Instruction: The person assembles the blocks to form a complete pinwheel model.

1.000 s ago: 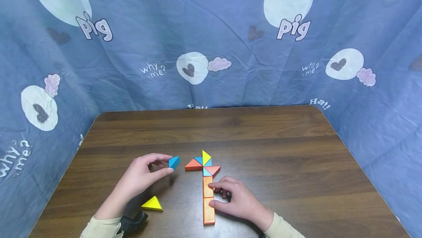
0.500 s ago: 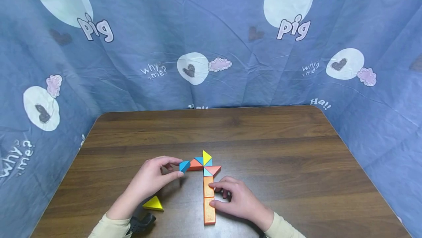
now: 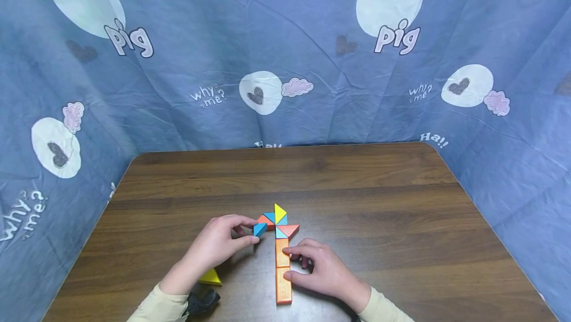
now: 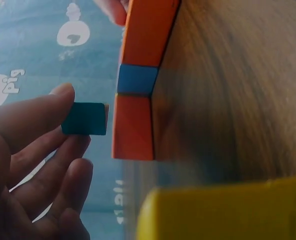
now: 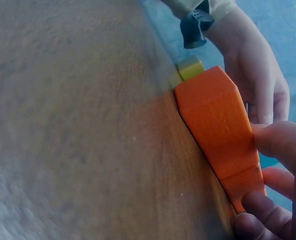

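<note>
In the head view my left hand point(image 3: 223, 238) pinches a blue triangular block point(image 3: 260, 229) between thumb and fingertips. The left wrist view shows that block point(image 4: 87, 118) held above the table, apart from the orange-red pieces. Beside it lies a pinwheel shape of triangles: a red triangle point(image 3: 266, 221) at left, a yellow triangle point(image 3: 279, 214) on top, a salmon triangle point(image 3: 289, 230) at right, with small blue ones between. Two orange rectangular blocks point(image 3: 283, 285) run end to end below it. Thumb and index fingertips of my right hand point(image 3: 327, 270) rest on these orange blocks.
A yellow triangle point(image 3: 211, 277) lies on the wooden table point(image 3: 379, 198), partly hidden by my left wrist. A dark strap device point(image 3: 202, 302) sits on that wrist. Blue printed cloth point(image 3: 285, 39) hangs behind and at both sides.
My left hand has moved right and slightly toward me, bringing the blue triangular block close to the pinwheel's left side. My right hand stays on the orange blocks.
</note>
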`<move>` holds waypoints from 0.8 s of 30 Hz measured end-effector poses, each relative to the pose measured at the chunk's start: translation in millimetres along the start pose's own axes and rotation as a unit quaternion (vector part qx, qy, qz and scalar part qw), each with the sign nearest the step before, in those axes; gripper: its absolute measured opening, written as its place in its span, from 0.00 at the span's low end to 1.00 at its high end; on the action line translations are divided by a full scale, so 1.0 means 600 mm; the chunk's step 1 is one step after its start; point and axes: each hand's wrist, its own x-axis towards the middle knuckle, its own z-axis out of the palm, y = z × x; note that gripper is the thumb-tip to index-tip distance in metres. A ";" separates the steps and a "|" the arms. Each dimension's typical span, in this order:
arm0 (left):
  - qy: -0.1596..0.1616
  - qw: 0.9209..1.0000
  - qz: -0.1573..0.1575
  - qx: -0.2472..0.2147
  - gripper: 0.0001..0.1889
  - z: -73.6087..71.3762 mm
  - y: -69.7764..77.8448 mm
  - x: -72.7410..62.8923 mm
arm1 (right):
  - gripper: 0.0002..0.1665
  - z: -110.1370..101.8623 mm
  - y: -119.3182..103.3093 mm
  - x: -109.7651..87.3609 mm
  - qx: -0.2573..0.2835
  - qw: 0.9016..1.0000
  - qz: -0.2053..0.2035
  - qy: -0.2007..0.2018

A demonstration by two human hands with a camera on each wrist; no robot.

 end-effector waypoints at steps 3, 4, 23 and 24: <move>-0.004 1.000 -0.005 0.002 0.14 0.007 0.001 0.001 | 0.23 0.000 0.001 0.000 -0.002 1.000 0.001 -0.001; -0.006 1.000 -0.007 0.003 0.14 0.009 0.001 0.002 | 0.23 0.000 0.001 -0.001 -0.002 1.000 0.001 -0.001; -0.018 0.998 -0.005 0.057 0.15 0.037 0.000 0.000 | 0.23 0.001 0.001 0.001 0.000 1.000 -0.002 0.000; -0.016 0.998 -0.002 0.059 0.15 0.038 0.000 0.000 | 0.23 0.001 0.001 0.001 -0.001 1.000 -0.003 0.001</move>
